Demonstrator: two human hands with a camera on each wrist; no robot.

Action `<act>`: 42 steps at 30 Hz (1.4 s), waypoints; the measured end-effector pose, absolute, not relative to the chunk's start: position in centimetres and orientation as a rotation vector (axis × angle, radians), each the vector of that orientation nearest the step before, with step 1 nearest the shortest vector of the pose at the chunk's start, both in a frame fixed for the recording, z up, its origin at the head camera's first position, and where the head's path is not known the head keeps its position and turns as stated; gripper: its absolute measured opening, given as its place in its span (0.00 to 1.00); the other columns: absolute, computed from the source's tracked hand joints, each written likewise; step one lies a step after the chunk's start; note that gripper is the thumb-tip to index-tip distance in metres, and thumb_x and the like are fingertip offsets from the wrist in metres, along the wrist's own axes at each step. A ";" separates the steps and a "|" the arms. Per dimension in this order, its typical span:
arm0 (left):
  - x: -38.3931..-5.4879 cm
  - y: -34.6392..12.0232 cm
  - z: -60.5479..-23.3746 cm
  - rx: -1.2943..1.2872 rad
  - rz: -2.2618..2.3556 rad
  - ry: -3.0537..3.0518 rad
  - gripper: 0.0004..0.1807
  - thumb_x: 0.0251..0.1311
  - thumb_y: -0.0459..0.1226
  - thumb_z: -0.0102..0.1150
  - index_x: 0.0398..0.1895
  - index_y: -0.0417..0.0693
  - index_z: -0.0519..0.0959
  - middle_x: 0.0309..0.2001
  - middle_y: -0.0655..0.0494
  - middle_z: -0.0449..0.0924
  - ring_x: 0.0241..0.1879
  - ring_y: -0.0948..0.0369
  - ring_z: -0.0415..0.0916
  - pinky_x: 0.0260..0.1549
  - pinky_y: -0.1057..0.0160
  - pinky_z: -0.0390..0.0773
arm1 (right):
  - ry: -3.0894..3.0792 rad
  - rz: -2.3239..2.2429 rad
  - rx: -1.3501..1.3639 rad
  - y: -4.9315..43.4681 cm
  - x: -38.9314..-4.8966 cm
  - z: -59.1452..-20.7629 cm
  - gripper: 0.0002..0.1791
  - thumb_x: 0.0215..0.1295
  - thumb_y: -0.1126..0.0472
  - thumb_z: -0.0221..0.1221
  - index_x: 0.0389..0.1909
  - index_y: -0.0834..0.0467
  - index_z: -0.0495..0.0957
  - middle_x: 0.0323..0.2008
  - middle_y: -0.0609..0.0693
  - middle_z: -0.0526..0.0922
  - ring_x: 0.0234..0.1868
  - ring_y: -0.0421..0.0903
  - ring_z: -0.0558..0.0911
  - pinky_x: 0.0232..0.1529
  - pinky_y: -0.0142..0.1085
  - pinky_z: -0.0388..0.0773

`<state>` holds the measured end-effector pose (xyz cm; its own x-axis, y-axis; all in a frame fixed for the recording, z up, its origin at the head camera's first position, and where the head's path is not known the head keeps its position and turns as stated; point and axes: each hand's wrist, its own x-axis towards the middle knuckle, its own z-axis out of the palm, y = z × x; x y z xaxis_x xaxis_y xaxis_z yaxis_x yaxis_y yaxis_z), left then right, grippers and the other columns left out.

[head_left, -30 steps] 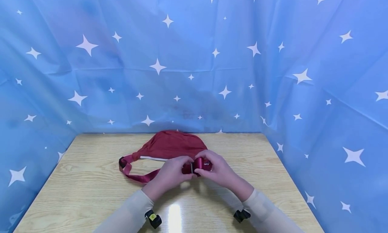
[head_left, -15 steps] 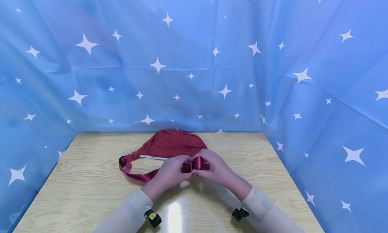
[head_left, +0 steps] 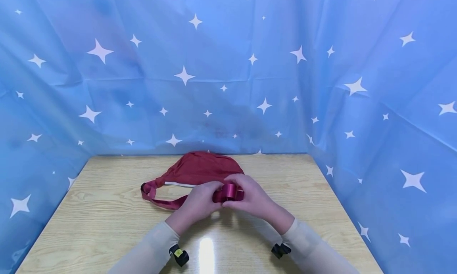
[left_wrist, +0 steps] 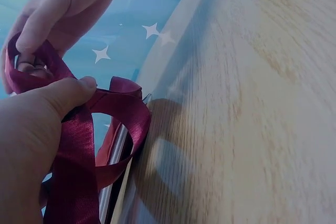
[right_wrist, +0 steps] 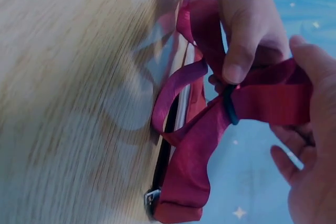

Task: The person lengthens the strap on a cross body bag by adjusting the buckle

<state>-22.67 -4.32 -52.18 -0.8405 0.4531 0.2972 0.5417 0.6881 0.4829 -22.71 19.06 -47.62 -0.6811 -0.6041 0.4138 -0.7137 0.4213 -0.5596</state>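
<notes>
Red bag [head_left: 205, 169] lying on wooden counter [head_left: 107, 226], centre of frame in head view, white zipper strip [head_left: 178, 184] along its lower edge. Dark-red strap [head_left: 228, 192] looping at left of bag, then running between both hands. Left grip [head_left: 202, 201], lower centre, pinching strap, thumb beside black slider [right_wrist: 229, 106] in right wrist view. Right grip [head_left: 251, 194], just right of it, curled round raised strap loop. Starry blue curtain [head_left: 221, 60] across upper frame.

A blue curtain [head_left: 221, 44] — white-starred — backs a wooden table [head_left: 89, 222].
</notes>
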 end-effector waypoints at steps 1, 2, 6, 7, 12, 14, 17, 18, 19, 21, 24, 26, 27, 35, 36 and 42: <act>-22.7 -4.3 -52.1 -0.808 -0.856 -2.751 0.29 0.61 0.49 0.85 0.62 0.51 0.84 0.54 0.56 0.88 0.50 0.60 0.85 0.53 0.53 0.86 | -2.517 1.056 1.183 18.9 -22.8 -47.6 0.35 0.59 0.53 0.85 0.65 0.57 0.81 0.59 0.48 0.86 0.56 0.45 0.83 0.57 0.45 0.83; -22.7 -4.3 -52.1 -0.802 -0.853 -2.760 0.30 0.61 0.49 0.84 0.62 0.51 0.84 0.55 0.57 0.88 0.51 0.60 0.85 0.53 0.53 0.86 | -2.510 1.018 1.189 18.8 -22.9 -47.6 0.33 0.59 0.53 0.84 0.63 0.56 0.83 0.57 0.47 0.87 0.56 0.45 0.83 0.58 0.46 0.81; -22.6 -4.3 -52.1 -0.795 -0.853 -2.773 0.27 0.63 0.50 0.83 0.61 0.51 0.84 0.53 0.58 0.88 0.47 0.61 0.83 0.50 0.55 0.86 | -2.475 0.976 1.208 18.3 -23.1 -47.6 0.25 0.60 0.54 0.84 0.55 0.55 0.86 0.49 0.45 0.89 0.50 0.44 0.83 0.56 0.48 0.78; -22.7 -4.3 -52.2 -0.796 -0.854 -2.772 0.26 0.63 0.49 0.82 0.60 0.52 0.84 0.52 0.58 0.88 0.46 0.62 0.83 0.48 0.56 0.85 | -2.471 0.977 1.204 18.2 -23.1 -47.6 0.24 0.60 0.55 0.83 0.54 0.55 0.87 0.48 0.44 0.89 0.49 0.44 0.83 0.56 0.48 0.78; -22.8 -4.4 -52.2 -0.798 -0.856 -2.748 0.23 0.63 0.50 0.82 0.56 0.54 0.85 0.49 0.61 0.87 0.43 0.64 0.81 0.44 0.59 0.84 | -2.443 1.082 1.165 18.2 -22.8 -47.5 0.20 0.62 0.58 0.82 0.52 0.56 0.87 0.48 0.45 0.89 0.49 0.45 0.83 0.49 0.43 0.83; -22.8 -4.5 -52.2 -0.788 -0.867 -2.752 0.24 0.63 0.51 0.83 0.56 0.55 0.85 0.49 0.62 0.87 0.43 0.65 0.81 0.45 0.60 0.84 | -2.392 1.176 1.171 18.3 -22.7 -47.4 0.19 0.63 0.62 0.82 0.52 0.57 0.87 0.48 0.46 0.89 0.47 0.45 0.83 0.44 0.42 0.85; -22.8 -4.7 -52.1 -0.764 -0.895 -2.768 0.25 0.62 0.53 0.83 0.56 0.56 0.86 0.50 0.62 0.88 0.45 0.65 0.82 0.47 0.59 0.85 | -2.304 1.314 1.186 18.5 -22.6 -47.4 0.18 0.62 0.67 0.81 0.50 0.58 0.87 0.47 0.48 0.89 0.45 0.45 0.84 0.38 0.42 0.88; -22.7 -4.8 -52.1 -0.758 -0.905 -2.773 0.26 0.62 0.54 0.83 0.57 0.55 0.86 0.51 0.61 0.88 0.47 0.64 0.83 0.48 0.58 0.85 | -2.279 1.349 1.187 18.5 -22.6 -47.4 0.18 0.62 0.68 0.81 0.50 0.57 0.87 0.46 0.48 0.89 0.44 0.44 0.84 0.36 0.43 0.88; -22.8 -4.8 -52.1 -0.754 -0.909 -2.776 0.26 0.62 0.54 0.83 0.58 0.55 0.86 0.52 0.61 0.88 0.48 0.64 0.83 0.49 0.58 0.85 | -2.260 1.375 1.185 18.6 -22.6 -47.4 0.18 0.62 0.69 0.81 0.50 0.57 0.87 0.46 0.49 0.89 0.43 0.44 0.84 0.35 0.43 0.88; -22.7 -4.9 -52.1 -0.748 -0.911 -2.780 0.28 0.62 0.55 0.82 0.60 0.54 0.87 0.54 0.60 0.89 0.50 0.63 0.84 0.51 0.56 0.85 | -2.229 1.409 1.179 18.7 -22.6 -47.5 0.19 0.61 0.70 0.81 0.50 0.56 0.87 0.46 0.49 0.88 0.41 0.43 0.84 0.33 0.43 0.87; -22.8 -5.0 -52.0 -0.757 -0.906 -2.775 0.28 0.62 0.55 0.82 0.60 0.53 0.87 0.55 0.60 0.89 0.51 0.62 0.84 0.52 0.55 0.85 | -2.194 1.415 1.190 18.7 -22.7 -47.6 0.21 0.60 0.72 0.80 0.51 0.56 0.86 0.46 0.51 0.88 0.37 0.45 0.83 0.31 0.44 0.87; -22.8 -5.0 -52.0 -0.759 -0.908 -2.779 0.28 0.62 0.54 0.83 0.60 0.54 0.87 0.54 0.60 0.89 0.50 0.63 0.84 0.51 0.55 0.85 | -2.206 1.372 1.212 18.8 -22.8 -47.7 0.24 0.59 0.72 0.81 0.54 0.57 0.84 0.48 0.52 0.87 0.39 0.46 0.84 0.33 0.44 0.88; -22.8 -5.1 -51.9 -0.759 -0.909 -2.781 0.27 0.62 0.54 0.83 0.60 0.54 0.87 0.54 0.61 0.89 0.50 0.63 0.84 0.51 0.56 0.85 | -2.217 1.333 1.229 18.8 -22.9 -47.7 0.25 0.59 0.71 0.81 0.56 0.57 0.83 0.50 0.52 0.86 0.40 0.47 0.84 0.35 0.43 0.88; -22.9 -5.2 -52.1 -0.757 -0.947 -2.778 0.24 0.60 0.50 0.85 0.55 0.56 0.86 0.48 0.63 0.87 0.42 0.64 0.80 0.46 0.58 0.84 | -2.384 1.298 1.247 19.8 -22.9 -48.2 0.38 0.63 0.63 0.81 0.72 0.56 0.75 0.62 0.52 0.82 0.54 0.55 0.86 0.44 0.53 0.90; -22.9 -5.3 -52.1 -0.758 -0.955 -2.774 0.24 0.60 0.51 0.85 0.55 0.57 0.86 0.48 0.63 0.87 0.43 0.64 0.81 0.46 0.58 0.84 | -2.396 1.309 1.240 20.0 -22.9 -48.3 0.38 0.64 0.62 0.81 0.72 0.55 0.74 0.62 0.51 0.82 0.54 0.57 0.86 0.44 0.53 0.90; -23.0 -5.4 -52.1 -0.754 -1.003 -2.764 0.26 0.62 0.52 0.84 0.60 0.59 0.86 0.52 0.63 0.89 0.49 0.64 0.83 0.53 0.55 0.85 | -2.456 1.167 1.180 21.1 -23.4 -49.1 0.30 0.68 0.61 0.78 0.67 0.57 0.77 0.58 0.53 0.84 0.55 0.57 0.84 0.44 0.53 0.87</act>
<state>-22.96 -5.39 -52.08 -0.8712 0.4163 0.2603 0.4863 0.6591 0.5737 -23.42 21.08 -49.11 -0.6699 -0.5853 0.4568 -0.7238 0.3778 -0.5774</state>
